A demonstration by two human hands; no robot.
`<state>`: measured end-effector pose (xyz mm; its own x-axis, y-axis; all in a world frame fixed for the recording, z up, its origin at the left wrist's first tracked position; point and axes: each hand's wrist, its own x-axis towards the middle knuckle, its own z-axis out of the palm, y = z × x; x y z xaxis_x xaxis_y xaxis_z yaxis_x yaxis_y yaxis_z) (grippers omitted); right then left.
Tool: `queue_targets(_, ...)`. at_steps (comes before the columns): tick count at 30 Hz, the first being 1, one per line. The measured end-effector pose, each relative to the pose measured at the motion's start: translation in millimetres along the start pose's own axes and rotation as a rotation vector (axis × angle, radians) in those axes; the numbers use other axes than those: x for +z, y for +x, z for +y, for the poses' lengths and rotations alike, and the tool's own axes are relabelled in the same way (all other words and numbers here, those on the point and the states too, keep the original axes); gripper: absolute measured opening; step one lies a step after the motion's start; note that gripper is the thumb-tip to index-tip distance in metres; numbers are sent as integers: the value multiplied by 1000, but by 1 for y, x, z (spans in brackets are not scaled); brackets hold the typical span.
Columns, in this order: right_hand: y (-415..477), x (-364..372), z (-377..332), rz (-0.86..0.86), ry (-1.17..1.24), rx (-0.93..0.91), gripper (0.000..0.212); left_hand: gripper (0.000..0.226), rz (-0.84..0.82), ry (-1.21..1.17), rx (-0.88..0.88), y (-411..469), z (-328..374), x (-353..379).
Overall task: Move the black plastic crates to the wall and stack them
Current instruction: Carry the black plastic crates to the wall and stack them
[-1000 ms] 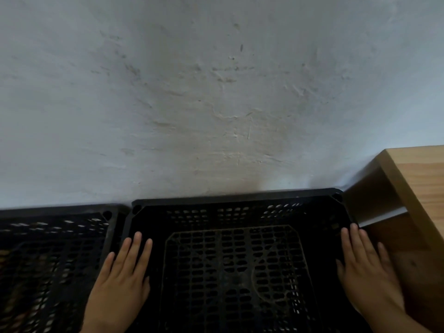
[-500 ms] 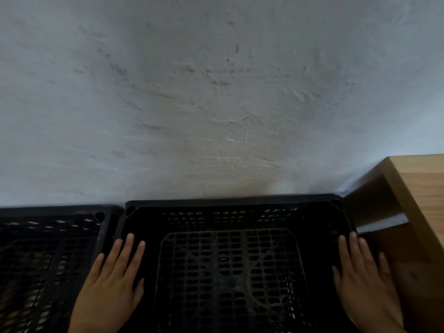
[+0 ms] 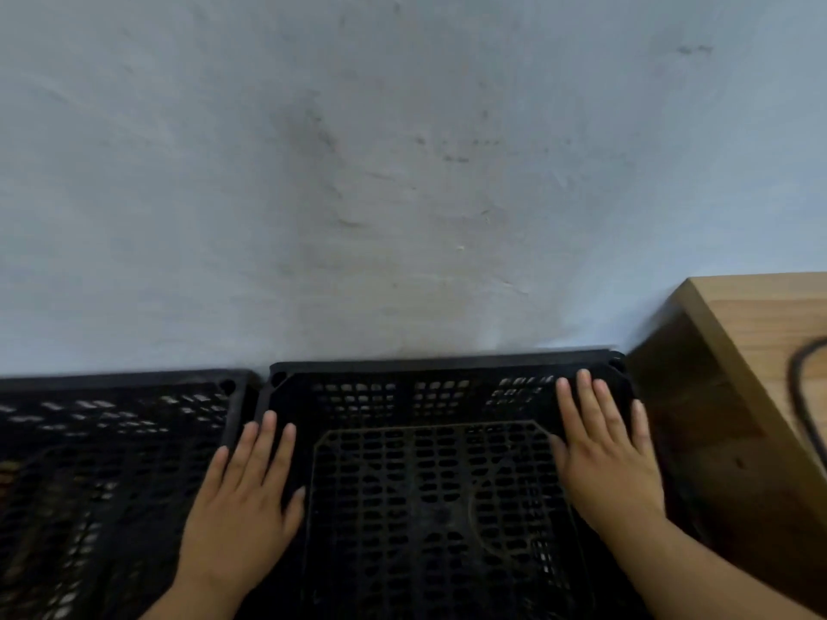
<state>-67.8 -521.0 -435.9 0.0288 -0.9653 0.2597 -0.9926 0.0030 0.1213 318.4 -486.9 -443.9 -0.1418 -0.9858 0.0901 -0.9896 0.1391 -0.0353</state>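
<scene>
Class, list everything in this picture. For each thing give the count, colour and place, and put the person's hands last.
middle crate: 1, black, against the wall
left crate: 1, black, beside it, also at the wall
wall: 1, pale grey, behind the crates
wooden table: 1, light brown, right
cord: 1, black, on the table
left hand: 1, flat on the middle crate's left side
right hand: 1, flat on its right side

Both hands flat, fingers straight.

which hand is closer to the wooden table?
Right. The right hand lies flat on the right edge of the black crate, beside the wooden table; the left hand lies on its left edge, farther off.
</scene>
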Motion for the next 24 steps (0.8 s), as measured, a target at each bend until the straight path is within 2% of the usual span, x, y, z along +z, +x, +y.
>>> queue_targets(4, -12, -23, -100, 66, 74, -65, 64, 67, 53, 64, 16, -11, -46, -27)
queue_targets(9, -34, -53, -234, 89, 148, -126, 64, 72, 23, 95, -65, -43, -145, -57)
queue_targets(13, -47, -73, -319, 83, 186, -154, 68, 67, 2, 145, -56, -74, -211, -70)
queue_targets(18, -74, -78, -372, 57, 190, -173, 69, 69, 24, 155, -114, -112, -266, -66)
queue_targets(24, -112, -87, -397, -19, 165, -180, 67, 68, 40, 182, -186, -164, -292, -59)
